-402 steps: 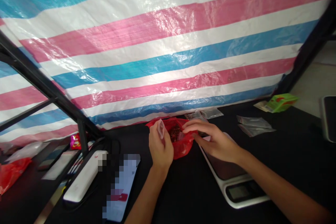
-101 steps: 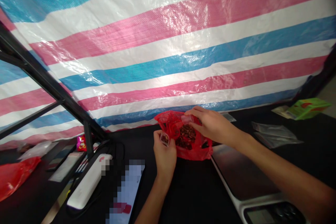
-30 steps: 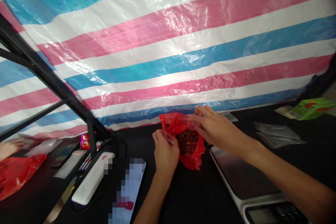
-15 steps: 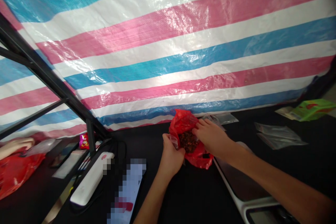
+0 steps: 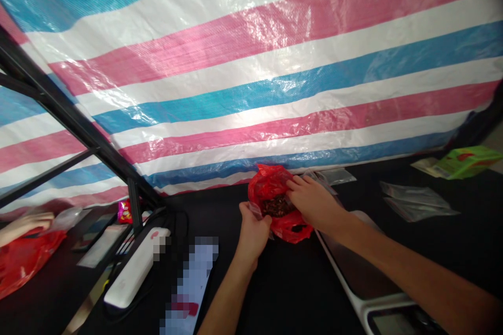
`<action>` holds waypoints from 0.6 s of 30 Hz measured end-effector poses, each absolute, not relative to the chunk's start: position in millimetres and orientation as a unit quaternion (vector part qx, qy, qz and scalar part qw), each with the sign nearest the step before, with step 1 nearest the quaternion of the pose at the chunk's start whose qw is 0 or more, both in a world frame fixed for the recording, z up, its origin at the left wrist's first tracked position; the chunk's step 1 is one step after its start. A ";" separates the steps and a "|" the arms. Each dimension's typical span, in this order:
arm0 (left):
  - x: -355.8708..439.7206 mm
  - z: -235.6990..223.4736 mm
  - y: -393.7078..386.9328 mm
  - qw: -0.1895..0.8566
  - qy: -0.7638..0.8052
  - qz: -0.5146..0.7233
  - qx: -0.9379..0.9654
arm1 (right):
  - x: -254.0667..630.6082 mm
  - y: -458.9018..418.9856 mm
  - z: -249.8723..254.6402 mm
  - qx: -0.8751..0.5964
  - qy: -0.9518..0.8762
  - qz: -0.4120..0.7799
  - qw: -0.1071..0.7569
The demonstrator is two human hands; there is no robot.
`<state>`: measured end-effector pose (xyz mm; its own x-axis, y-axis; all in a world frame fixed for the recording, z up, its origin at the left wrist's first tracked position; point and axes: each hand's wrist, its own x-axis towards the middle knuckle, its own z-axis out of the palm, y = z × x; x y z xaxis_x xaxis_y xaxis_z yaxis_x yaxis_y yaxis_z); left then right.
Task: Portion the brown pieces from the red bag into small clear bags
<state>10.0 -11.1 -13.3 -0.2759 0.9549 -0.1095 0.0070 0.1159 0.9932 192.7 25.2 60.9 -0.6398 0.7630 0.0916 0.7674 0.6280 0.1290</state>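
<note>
Left hand (image 5: 253,233), clamped on baggie (image 5: 256,210); right hand (image 5: 316,203), fingers together, hold unclear; red bag (image 5: 271,179), if tugged, could spill bits (image 5: 277,206).

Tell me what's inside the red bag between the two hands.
The open red bag holds small, dark reddish-brown dried pieces. The right hand covers part of them, and whatever lies beneath the top layer is hidden.

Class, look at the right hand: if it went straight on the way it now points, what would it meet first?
The right hand would most likely meet the red bag first; its fingers seem to be at the open mouth, though exact depth is unclear.
</note>
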 end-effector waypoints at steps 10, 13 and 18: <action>14.5 -10.9 -12.1 0.412 0.596 0.538 0.431 | 186.2 28.1 50.0 -0.404 -0.914 -0.002 0.051; 16.7 -8.5 -11.0 0.421 0.586 0.553 0.416 | 187.5 28.3 51.7 -0.407 -0.912 0.016 0.058; 17.7 -7.4 -10.9 0.411 0.604 0.555 0.398 | 186.1 27.6 51.4 -0.390 -0.917 0.046 0.068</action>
<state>17.7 -10.9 -7.4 -0.3457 0.9367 -0.0554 0.0239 0.0679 0.9974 186.1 27.6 51.4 -0.6863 0.7218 0.0897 0.7092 0.6914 -0.1378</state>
